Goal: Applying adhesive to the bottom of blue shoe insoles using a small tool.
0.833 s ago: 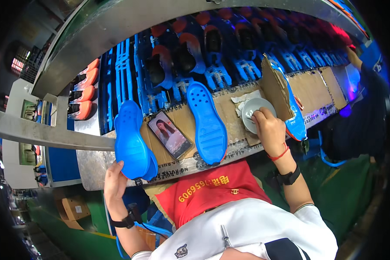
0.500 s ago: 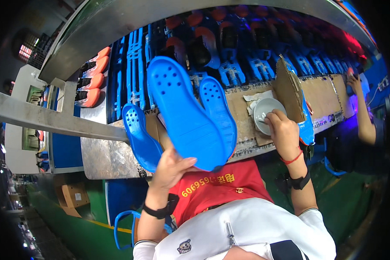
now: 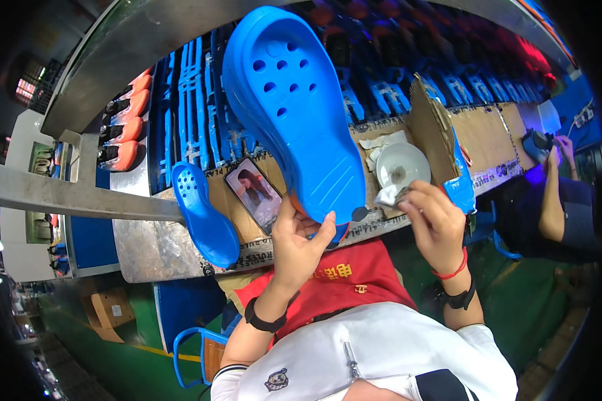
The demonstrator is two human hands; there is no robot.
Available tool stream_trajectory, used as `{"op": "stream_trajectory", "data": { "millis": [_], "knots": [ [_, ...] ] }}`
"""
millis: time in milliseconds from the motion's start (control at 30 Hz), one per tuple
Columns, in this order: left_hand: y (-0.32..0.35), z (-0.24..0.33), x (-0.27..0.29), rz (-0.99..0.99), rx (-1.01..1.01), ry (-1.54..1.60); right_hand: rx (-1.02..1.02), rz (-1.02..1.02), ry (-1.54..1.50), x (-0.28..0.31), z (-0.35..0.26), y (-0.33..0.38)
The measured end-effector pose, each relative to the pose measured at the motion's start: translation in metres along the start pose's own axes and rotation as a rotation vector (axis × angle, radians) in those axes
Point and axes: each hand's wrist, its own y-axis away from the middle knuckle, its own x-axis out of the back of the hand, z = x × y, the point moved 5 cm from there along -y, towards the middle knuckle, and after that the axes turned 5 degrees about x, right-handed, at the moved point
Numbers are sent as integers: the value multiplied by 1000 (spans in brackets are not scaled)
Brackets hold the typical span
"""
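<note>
My left hand (image 3: 299, 250) grips the heel end of a blue shoe sole (image 3: 321, 154), thumb on its face, fingers behind. The sole is raised and tilted, with several round holes toward its far end and a dark patch at the heel's right corner. My right hand (image 3: 436, 220) pinches a small whitish wad (image 3: 388, 195), cloth or paper, at the near rim of a white bowl (image 3: 408, 162). A grey-brown residue marks the bowl's bottom. Another blue sole (image 3: 204, 217) lies on the bench to the left.
A phone with a lit screen (image 3: 254, 194) lies between the soles. Upright cardboard (image 3: 431, 127) stands right of the bowl, with crumpled white paper (image 3: 381, 142) beside it. Shoes on blue racks (image 3: 388, 97) line the back. A metal bar (image 3: 80, 194) crosses at left; a co-worker (image 3: 545, 207) works at right.
The held sole has come up closer and tipped, and the sole formerly seen behind it is no longer plainly visible. My right hand has drawn back from inside the bowl, holding the wad.
</note>
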Motion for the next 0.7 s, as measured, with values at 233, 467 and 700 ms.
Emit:
{"op": "stream_trajectory", "data": {
  "millis": [233, 467, 700],
  "knots": [
    [8, 10, -1, 49, -115, -142, 140, -54, -4, -12, -17, 4],
    [11, 16, -3, 67, -216, -254, 155, -95, -61, -17, -22, 2],
    [12, 18, -4, 45, -254, -276, 138, -60, -39, -17, -20, 2]
  ]
}}
